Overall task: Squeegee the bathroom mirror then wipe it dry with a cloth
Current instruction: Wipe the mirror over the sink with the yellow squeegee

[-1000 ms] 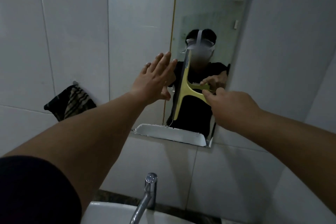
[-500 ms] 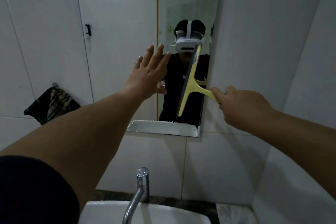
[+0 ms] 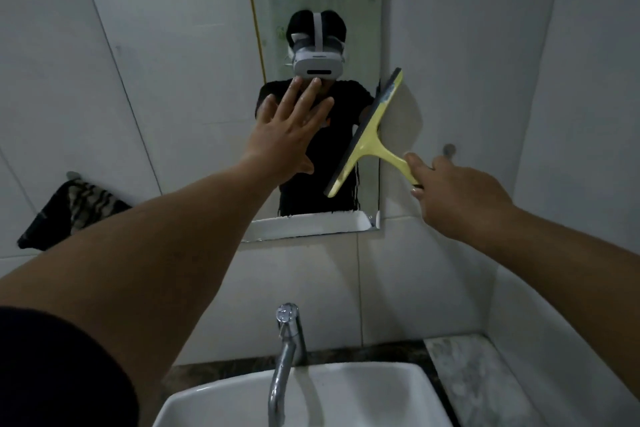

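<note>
In the head view, the left hand (image 3: 289, 135) is raised flat toward the mirror (image 3: 311, 10), fingers spread and empty, palm facing the glass in its lower middle; whether the palm actually touches the glass cannot be told. The right hand (image 3: 457, 191) is closed around the end of the yellow handle of the squeegee (image 3: 367, 135), so the handle runs out from between the curled fingers (image 3: 415, 163) up and to the left, and the blade bar stands beyond the fingertips, well clear of them. The blade is tilted, its top end leaning right past the mirror's right edge onto the white tiled wall (image 3: 450, 45), its bottom end over the glass near the lower right corner of the mirror. Dark drip streaks run down the glass just under the blade's lower end. A striped dark cloth (image 3: 72, 211) hangs on the wall left of the mirror, apart from both hands. Below, a chrome tap (image 3: 287, 350) rises over the back rim of a white basin (image 3: 346, 392).
</note>
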